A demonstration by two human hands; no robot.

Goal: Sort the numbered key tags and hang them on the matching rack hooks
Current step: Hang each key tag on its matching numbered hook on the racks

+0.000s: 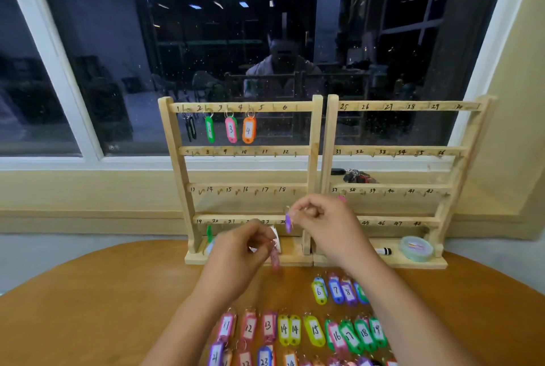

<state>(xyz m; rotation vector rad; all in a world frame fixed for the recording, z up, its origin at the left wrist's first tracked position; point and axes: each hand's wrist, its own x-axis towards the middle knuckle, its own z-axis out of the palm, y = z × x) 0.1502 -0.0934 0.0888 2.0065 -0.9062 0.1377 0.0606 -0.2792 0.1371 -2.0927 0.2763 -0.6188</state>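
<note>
So the table (pixel 88 292) has two racks at its far edge: the left rack (pixel 177 165) numbered 1–24, the right rack (pixel 413 106) from 25 up. Only hooks 1 to 4 are filled, with tag 4 (pixel 248 129) the last one up. The loose tags (pixel 315 330) lie face up in numbered rows near the person, starting at 6 (pixel 319 292).

I'd say we're early in the hanging step. Both hands are up in front of the left rack's bottom rail. The right hand (pixel 324 224) has its fingers pinched on the ring end of a purple tag (pixel 288 222). The left hand (pixel 239 253) has its fingers clamped on the top of a pink tag (pixel 275 261).

Both tags dangle long axis roughly vertical, ring end up, body pointing down at the table. The pink one is blurry and slightly tilted. I can't read either number.

My guess is 5 goes next, so it's lift to the top rail and slip the ring over that hook.
</note>
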